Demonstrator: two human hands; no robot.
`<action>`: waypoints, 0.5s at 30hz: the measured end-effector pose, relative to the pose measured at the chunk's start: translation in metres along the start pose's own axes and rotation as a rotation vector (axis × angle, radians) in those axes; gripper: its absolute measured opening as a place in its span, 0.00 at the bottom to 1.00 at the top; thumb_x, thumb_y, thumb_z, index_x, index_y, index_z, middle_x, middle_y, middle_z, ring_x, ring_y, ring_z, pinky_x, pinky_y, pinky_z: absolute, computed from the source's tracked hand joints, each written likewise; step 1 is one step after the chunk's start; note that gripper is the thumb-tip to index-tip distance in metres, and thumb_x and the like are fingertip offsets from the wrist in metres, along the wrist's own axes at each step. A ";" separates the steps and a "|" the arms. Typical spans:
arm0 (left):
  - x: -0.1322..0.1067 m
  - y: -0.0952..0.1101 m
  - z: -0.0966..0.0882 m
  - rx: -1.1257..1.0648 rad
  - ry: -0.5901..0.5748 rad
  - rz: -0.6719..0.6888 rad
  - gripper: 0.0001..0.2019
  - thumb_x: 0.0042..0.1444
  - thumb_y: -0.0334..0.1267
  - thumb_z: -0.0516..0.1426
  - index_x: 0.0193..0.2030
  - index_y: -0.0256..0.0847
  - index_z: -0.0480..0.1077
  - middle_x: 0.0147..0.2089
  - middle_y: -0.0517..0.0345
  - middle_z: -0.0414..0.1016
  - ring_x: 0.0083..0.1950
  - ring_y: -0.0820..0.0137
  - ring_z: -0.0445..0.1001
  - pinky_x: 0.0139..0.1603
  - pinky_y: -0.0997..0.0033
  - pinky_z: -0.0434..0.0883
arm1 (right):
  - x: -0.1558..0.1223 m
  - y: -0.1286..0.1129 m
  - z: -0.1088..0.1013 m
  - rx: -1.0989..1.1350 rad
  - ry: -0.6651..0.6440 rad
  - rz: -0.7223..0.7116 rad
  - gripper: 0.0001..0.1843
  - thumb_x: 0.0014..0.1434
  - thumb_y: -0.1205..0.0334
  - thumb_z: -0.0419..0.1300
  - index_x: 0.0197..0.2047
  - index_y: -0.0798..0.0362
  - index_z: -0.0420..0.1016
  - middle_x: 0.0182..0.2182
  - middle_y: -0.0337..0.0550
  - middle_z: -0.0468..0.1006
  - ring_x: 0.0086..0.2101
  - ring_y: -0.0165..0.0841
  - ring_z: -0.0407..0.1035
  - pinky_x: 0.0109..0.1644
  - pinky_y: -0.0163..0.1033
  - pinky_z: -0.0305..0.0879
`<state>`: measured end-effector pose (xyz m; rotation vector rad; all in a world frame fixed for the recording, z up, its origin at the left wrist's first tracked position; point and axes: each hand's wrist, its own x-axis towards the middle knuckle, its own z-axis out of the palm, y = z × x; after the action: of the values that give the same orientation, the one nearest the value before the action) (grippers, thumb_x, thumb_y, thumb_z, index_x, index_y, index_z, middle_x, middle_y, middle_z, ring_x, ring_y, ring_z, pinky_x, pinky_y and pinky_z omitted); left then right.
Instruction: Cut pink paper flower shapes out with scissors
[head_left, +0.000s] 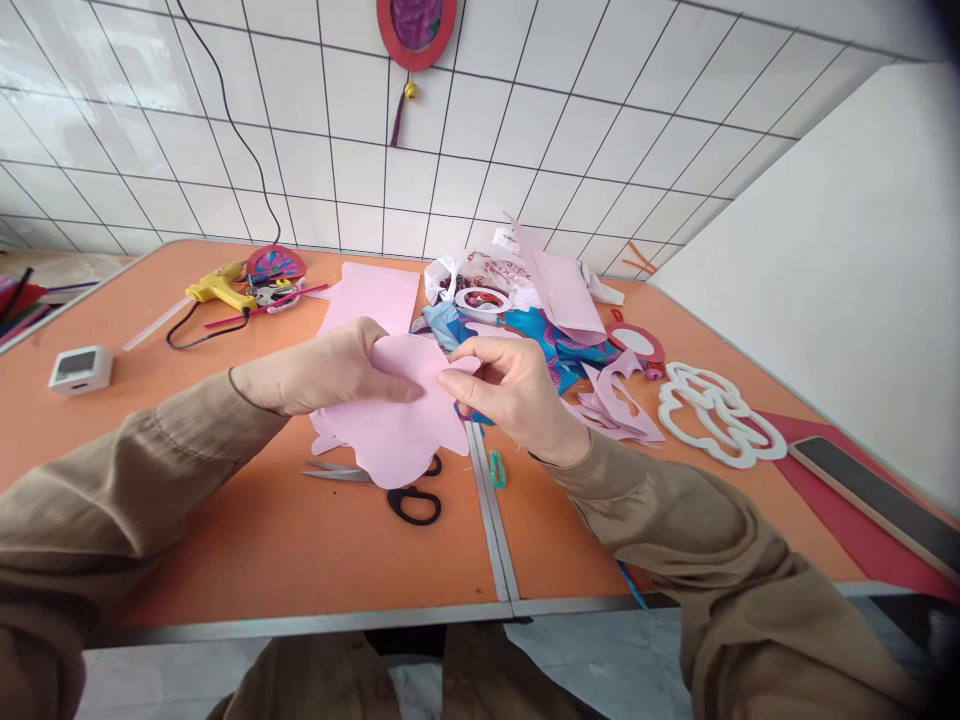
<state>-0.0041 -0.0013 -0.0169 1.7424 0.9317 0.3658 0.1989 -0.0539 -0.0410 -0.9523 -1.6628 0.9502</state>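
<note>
A pink flower-shaped cutout (397,435) with a scalloped edge is held up over the table between both hands. My left hand (341,370) grips it from the left, thumb lying across its face. At its right edge my right hand (506,385) pinches the rim between thumb and fingers. Below the cutout lie scissors (414,506) with black handles, partly covered by it, blades pointing left. More pink sheet pieces show just behind the cutout's left side.
A yellow glue gun (221,288) and a small white device (80,370) lie left. At the back are a pink sheet (379,295) and a plastic bag (487,270). Pink scraps (619,405), white cloud-shaped frames (720,415) and a dark phone-like slab (877,500) lie right.
</note>
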 end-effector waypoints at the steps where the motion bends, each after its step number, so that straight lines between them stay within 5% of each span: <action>1: 0.000 -0.001 0.000 -0.007 -0.005 0.006 0.14 0.44 0.45 0.69 0.34 0.37 0.82 0.30 0.51 0.81 0.27 0.63 0.78 0.21 0.72 0.68 | 0.000 -0.001 0.000 -0.004 -0.003 -0.004 0.11 0.54 0.62 0.62 0.23 0.53 0.69 0.15 0.31 0.67 0.16 0.23 0.63 0.20 0.30 0.61; 9: 0.001 -0.002 0.001 -0.054 -0.020 0.022 0.12 0.43 0.43 0.70 0.32 0.37 0.83 0.27 0.52 0.81 0.23 0.65 0.77 0.19 0.74 0.67 | -0.001 0.002 0.000 -0.064 0.026 -0.070 0.10 0.54 0.65 0.62 0.23 0.54 0.70 0.17 0.31 0.67 0.18 0.24 0.64 0.21 0.30 0.60; 15: -0.005 0.008 -0.014 -0.144 0.088 0.089 0.09 0.43 0.37 0.70 0.30 0.34 0.82 0.28 0.52 0.81 0.27 0.62 0.80 0.24 0.73 0.73 | 0.005 0.013 -0.009 0.030 0.212 -0.042 0.10 0.64 0.57 0.58 0.36 0.54 0.76 0.22 0.35 0.74 0.19 0.24 0.65 0.22 0.31 0.62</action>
<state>-0.0127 0.0034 -0.0039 1.6501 0.8698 0.5580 0.2083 -0.0433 -0.0489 -0.9605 -1.4804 0.8141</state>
